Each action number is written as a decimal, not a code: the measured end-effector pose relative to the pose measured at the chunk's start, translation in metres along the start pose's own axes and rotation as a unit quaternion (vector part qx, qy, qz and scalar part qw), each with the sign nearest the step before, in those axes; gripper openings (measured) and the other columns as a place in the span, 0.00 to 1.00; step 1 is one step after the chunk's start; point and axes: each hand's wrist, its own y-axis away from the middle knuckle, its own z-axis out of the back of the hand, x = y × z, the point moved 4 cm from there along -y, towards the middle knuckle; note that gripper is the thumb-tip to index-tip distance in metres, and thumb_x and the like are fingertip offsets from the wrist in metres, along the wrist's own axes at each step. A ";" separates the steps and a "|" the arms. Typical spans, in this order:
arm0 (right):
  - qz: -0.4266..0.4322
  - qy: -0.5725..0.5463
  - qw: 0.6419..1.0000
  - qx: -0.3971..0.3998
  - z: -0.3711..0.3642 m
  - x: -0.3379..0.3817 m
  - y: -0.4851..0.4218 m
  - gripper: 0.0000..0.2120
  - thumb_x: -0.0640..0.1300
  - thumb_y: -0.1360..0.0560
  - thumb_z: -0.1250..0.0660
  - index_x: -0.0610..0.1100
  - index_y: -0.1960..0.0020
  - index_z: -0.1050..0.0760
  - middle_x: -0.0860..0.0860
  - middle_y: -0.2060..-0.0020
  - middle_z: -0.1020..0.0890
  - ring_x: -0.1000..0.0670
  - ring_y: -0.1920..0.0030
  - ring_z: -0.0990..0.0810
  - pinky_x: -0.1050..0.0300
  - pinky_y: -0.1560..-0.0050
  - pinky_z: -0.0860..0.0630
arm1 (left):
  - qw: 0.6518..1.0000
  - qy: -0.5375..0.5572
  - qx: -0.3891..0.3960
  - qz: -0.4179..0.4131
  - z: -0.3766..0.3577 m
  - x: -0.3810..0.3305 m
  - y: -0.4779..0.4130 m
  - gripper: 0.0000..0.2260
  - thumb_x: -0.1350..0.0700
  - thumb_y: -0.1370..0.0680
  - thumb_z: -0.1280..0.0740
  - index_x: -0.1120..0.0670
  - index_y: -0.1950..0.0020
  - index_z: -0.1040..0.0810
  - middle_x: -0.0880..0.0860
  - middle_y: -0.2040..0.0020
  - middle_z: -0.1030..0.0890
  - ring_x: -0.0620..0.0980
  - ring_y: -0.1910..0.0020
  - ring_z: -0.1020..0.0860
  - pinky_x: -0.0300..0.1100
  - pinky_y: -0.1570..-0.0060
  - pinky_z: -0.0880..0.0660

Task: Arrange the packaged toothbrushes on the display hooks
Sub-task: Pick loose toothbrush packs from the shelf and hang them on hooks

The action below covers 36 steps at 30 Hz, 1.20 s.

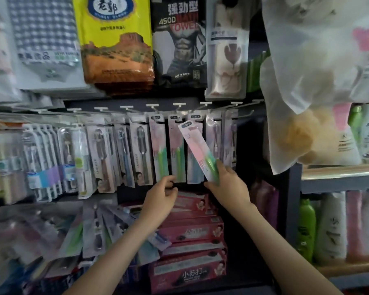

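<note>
Toothbrush pack (197, 150) pinched at base by right hand (228, 184), tilted toward hooks (179, 105) (hole uppermost); left hand (162, 198) curled, steadying hung packs (176, 150).

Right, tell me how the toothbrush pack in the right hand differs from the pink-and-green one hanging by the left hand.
The held pack tilts with its top leaning left, gripped at its bottom by the right hand; the hanging pack hangs straight on its hook, the left hand at its bottom edge. Both look pink above, green below.
</note>
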 end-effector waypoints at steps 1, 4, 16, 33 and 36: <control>-0.008 -0.002 1.000 0.000 0.000 0.003 -0.007 0.35 0.54 0.25 0.34 0.45 0.25 0.46 0.45 0.36 0.29 0.43 0.41 0.25 0.53 0.56 0.26 | 1.000 -0.005 -0.008 -0.003 0.005 0.002 -0.002 0.15 0.55 0.19 0.39 0.50 0.33 0.31 0.47 0.40 0.25 0.36 0.59 0.28 0.24 0.69 0.31; -0.021 -0.005 1.000 0.000 -0.001 0.012 -0.021 0.33 0.51 0.24 0.36 0.43 0.25 0.47 0.43 0.35 0.30 0.42 0.40 0.26 0.53 0.55 0.26 | 1.000 -0.013 -0.025 -0.009 0.013 0.004 -0.009 0.14 0.56 0.19 0.39 0.50 0.33 0.30 0.48 0.37 0.26 0.36 0.57 0.28 0.25 0.67 0.30; -0.089 -0.031 0.995 0.022 -0.027 0.029 -0.033 0.39 0.54 0.22 0.38 0.37 0.24 0.54 0.39 0.27 0.40 0.41 0.35 0.28 0.51 0.48 0.23 | 1.000 -0.008 -0.023 -0.009 0.022 0.022 -0.004 0.11 0.56 0.20 0.39 0.52 0.38 0.26 0.48 0.40 0.24 0.40 0.50 0.27 0.33 0.49 0.27; 0.042 -0.124 0.946 0.297 -0.160 0.088 0.053 0.29 0.52 0.25 0.34 0.40 0.30 0.38 0.41 0.38 0.27 0.41 0.39 0.27 0.51 0.42 0.27 | 0.954 -0.294 0.043 0.033 0.037 0.114 0.064 0.19 0.57 0.20 0.41 0.52 0.29 0.34 0.54 0.35 0.29 0.54 0.40 0.28 0.44 0.46 0.28; 0.019 -0.105 0.940 0.324 -0.180 0.093 0.059 0.25 0.52 0.26 0.34 0.39 0.36 0.32 0.40 0.41 0.25 0.41 0.42 0.25 0.51 0.44 0.25 | 0.963 -0.267 0.032 0.024 0.047 0.121 0.076 0.18 0.60 0.21 0.42 0.53 0.30 0.33 0.53 0.34 0.30 0.52 0.37 0.31 0.43 0.40 0.31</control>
